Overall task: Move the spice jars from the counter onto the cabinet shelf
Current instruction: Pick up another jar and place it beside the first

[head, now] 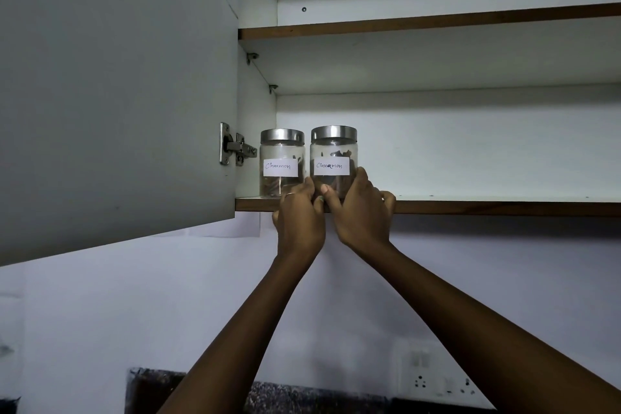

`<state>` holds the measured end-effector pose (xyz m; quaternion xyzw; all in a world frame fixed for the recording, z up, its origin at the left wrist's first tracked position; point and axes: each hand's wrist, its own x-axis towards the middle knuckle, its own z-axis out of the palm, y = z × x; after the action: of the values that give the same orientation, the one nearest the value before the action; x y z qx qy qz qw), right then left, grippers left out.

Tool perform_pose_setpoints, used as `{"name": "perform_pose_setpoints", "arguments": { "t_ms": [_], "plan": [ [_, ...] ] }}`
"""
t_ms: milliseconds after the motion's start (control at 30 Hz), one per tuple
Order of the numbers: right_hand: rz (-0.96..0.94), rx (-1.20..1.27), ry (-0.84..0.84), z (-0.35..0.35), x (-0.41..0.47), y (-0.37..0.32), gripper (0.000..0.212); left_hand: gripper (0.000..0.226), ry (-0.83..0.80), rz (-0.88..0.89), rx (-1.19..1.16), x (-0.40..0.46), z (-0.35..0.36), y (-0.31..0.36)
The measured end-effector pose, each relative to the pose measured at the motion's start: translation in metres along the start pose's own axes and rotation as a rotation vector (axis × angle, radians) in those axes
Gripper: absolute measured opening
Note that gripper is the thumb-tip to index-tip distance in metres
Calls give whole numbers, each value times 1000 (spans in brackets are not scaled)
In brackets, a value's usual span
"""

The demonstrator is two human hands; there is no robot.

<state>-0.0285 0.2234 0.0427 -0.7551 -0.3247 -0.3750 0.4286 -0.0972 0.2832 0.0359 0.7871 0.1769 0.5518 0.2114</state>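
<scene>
Both hands, left hand (300, 212) and right hand (361, 212), hold the round glass cinnamon jar with a steel lid (333, 161). It stands upright at twelve o'clock from them, on the white cabinet shelf (487, 200).

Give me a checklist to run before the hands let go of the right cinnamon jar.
1. Right jar upright on the lower shelf: ok, it stands straight, lid on.
2. Jar base fully on the shelf, not over the front edge: cannot tell, both hands hide the base.
3. Gap to the left jar: ok, a narrow slit shows between them, no contact seen.
4. Left hand and right hand on the jar: ok, both grip its lower part.
5. Cabinet door clear of the arms: ok, it stands swung open to the left.
6. Label facing forward: ok, "Cinnamon" is readable.
</scene>
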Motion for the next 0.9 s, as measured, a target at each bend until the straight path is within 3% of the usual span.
{"name": "perform_pose_setpoints", "arguments": {
  "t_ms": [400,733,900],
  "plan": [
    [51,-84,-50,1,2,-3,71,46,-112,8,202,-1,1,2],
    [33,-121,-62,-2,-5,-2,74,49,-136,53,184,-3,3,-4],
    [16,-140,-56,-7,-13,0,75,51,-103,94,67,-11,6,-10]
  ]
}}
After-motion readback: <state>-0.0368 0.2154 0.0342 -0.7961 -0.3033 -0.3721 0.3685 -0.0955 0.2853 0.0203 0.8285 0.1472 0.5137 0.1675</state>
